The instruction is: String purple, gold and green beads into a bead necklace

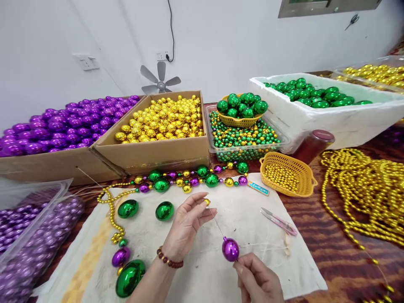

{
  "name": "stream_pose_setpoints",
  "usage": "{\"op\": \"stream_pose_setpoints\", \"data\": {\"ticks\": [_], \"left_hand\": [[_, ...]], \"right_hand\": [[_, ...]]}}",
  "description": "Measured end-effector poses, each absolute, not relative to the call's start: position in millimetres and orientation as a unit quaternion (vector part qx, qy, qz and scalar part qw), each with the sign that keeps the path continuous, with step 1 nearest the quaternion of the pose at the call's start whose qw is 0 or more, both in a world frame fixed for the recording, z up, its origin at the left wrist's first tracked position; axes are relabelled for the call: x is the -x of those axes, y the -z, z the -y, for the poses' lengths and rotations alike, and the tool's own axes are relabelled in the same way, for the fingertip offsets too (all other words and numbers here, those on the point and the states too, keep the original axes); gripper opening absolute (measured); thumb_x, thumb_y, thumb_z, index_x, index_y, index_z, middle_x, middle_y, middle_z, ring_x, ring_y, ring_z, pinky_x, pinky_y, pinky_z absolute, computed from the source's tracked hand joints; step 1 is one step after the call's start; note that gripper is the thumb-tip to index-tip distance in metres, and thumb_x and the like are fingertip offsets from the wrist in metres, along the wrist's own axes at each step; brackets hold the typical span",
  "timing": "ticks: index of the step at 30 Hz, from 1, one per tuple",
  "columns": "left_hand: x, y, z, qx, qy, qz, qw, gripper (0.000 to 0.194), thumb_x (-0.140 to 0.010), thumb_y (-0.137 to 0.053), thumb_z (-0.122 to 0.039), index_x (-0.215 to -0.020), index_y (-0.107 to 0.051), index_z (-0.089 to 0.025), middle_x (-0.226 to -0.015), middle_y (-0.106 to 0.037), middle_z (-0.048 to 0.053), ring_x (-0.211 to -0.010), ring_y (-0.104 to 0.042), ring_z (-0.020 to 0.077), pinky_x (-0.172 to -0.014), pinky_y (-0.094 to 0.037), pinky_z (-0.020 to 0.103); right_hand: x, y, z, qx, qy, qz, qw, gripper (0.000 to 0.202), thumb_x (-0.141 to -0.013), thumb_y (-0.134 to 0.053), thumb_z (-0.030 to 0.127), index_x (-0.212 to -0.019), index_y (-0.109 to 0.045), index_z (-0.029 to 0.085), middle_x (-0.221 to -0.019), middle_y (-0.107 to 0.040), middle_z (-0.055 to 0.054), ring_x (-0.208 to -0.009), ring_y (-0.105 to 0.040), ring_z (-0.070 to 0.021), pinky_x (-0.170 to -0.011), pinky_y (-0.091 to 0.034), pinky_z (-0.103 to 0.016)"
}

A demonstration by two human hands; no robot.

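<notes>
My left hand (189,219) pinches a small gold bead (206,202) between thumb and finger, above the white cloth. A thin straight strand (217,221) runs from there down to a shiny purple oval bead (230,249). At that bead's lower end, my right hand (259,280) is closed, thumb and forefinger pressed together; whether they also grip the strand is hidden. Two large green beads (164,211) lie loose left of my left hand. A bead necklace (161,184) stretches along the cloth's back edge, and its gold strand leads to a big green bead (130,277).
Boxes of purple beads (57,126) and gold beads (164,120) stand behind. A yellow basket (304,176), pink-handled snips (279,221) and a pile of gold bead strings (366,193) are to the right. A white foam box (341,122) sits at back right.
</notes>
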State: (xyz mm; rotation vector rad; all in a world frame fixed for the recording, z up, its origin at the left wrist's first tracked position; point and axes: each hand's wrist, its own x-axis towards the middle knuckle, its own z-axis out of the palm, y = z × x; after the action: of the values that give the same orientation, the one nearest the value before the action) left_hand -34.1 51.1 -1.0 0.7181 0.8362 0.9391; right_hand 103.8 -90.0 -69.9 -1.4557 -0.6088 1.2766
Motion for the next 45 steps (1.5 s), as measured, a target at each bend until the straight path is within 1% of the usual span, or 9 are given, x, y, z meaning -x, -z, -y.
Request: {"op": "stream_pose_setpoints", "data": {"ticks": [8,15,17,21,25,29,34,39,45], "left_hand": [[26,23,-28,-0.446,-0.387,-0.455,0.667,0.019,-0.086,-0.064,-0.033,-0.091,-0.070,-0.016,-0.095,-0.067,0.007,-0.088,-0.058,0.0166,-0.083,-0.044,0.029],[13,-4,-21,-0.583,-0.417,-0.441,0.540,0.016,-0.090,-0.058,-0.030,-0.085,-0.069,-0.019,-0.083,-0.059,0.002,-0.079,-0.053,0.0146,-0.073,-0.041,0.026],[7,-15,-17,-0.613,-0.417,-0.419,0.525,0.017,-0.092,-0.055,-0.028,-0.086,-0.069,-0.019,-0.083,-0.059,0.003,-0.079,-0.054,0.0149,-0.072,-0.042,0.027],[0,-25,-9,-0.650,-0.426,-0.393,0.492,0.017,-0.093,-0.053,-0.024,-0.086,-0.068,-0.020,-0.083,-0.059,0.003,-0.079,-0.056,0.0151,-0.073,-0.043,0.027],[20,-20,-11,-0.685,-0.397,-0.397,0.465,0.018,-0.093,-0.051,-0.025,-0.096,-0.069,-0.021,-0.090,-0.063,0.006,-0.086,-0.059,0.0185,-0.078,-0.045,0.030],[77,-6,-36,-0.730,-0.372,-0.504,0.273,0.031,-0.089,-0.057,-0.031,-0.119,-0.064,-0.027,-0.121,-0.059,0.010,-0.116,-0.051,0.0272,-0.102,-0.037,0.040],[145,15,-73,-0.769,-0.196,-0.602,0.085,0.056,-0.087,-0.056,-0.040,-0.138,-0.044,-0.021,-0.121,-0.053,0.014,-0.111,-0.050,0.0326,-0.096,-0.040,0.051],[154,29,-79,-0.796,-0.130,-0.573,0.147,0.058,-0.082,-0.058,-0.026,-0.137,-0.042,-0.019,-0.129,-0.047,0.014,-0.113,-0.052,0.0307,-0.095,-0.043,0.045],[135,10,-72,-0.732,-0.262,-0.562,0.282,0.055,-0.084,-0.060,-0.032,-0.136,-0.044,-0.028,-0.129,-0.050,0.010,-0.107,-0.054,0.0262,-0.092,-0.045,0.042]], "right_hand": [[-96,89,68,0.587,-0.539,0.333,0.504,0.032,-0.085,-0.061,0.047,-0.079,-0.066,0.016,-0.067,-0.064,-0.002,-0.041,-0.051,-0.0086,-0.039,-0.034,-0.018],[-127,64,58,0.608,-0.397,0.487,0.485,0.035,-0.093,-0.054,0.038,-0.123,-0.060,0.022,-0.117,-0.062,-0.010,-0.063,-0.062,-0.0137,-0.060,-0.055,-0.025],[-128,52,51,0.574,-0.413,0.523,0.476,0.033,-0.096,-0.049,0.034,-0.125,-0.057,0.023,-0.106,-0.064,-0.007,-0.062,-0.060,-0.0134,-0.058,-0.053,-0.024],[-122,47,39,0.542,-0.395,0.573,0.471,0.026,-0.098,-0.044,0.030,-0.098,-0.069,0.020,-0.072,-0.060,-0.001,-0.060,-0.056,-0.0144,-0.057,-0.046,-0.024],[-123,58,39,0.546,-0.412,0.565,0.461,0.025,-0.096,-0.049,0.033,-0.097,-0.071,0.020,-0.073,-0.062,-0.002,-0.060,-0.057,-0.0147,-0.058,-0.045,-0.024],[-130,49,44,0.572,-0.481,0.428,0.509,0.028,-0.090,-0.058,0.041,-0.092,-0.073,0.017,-0.064,-0.059,-0.001,-0.054,-0.052,-0.0141,-0.052,-0.043,-0.025],[-141,5,47,0.556,-0.513,0.341,0.558,0.029,-0.085,-0.065,0.044,-0.093,-0.074,0.017,-0.056,-0.056,0.001,-0.046,-0.049,-0.0127,-0.045,-0.040,-0.025],[-145,-23,52,0.493,-0.533,0.330,0.603,0.023,-0.084,-0.068,0.038,-0.094,-0.075,0.019,-0.053,-0.057,0.000,-0.042,-0.052,-0.0121,-0.042,-0.042,-0.024],[-133,-15,57,0.499,-0.567,0.325,0.570,0.023,-0.082,-0.071,0.039,-0.092,-0.071,0.018,-0.058,-0.064,-0.002,-0.040,-0.056,-0.0110,-0.041,-0.038,-0.021]]}}
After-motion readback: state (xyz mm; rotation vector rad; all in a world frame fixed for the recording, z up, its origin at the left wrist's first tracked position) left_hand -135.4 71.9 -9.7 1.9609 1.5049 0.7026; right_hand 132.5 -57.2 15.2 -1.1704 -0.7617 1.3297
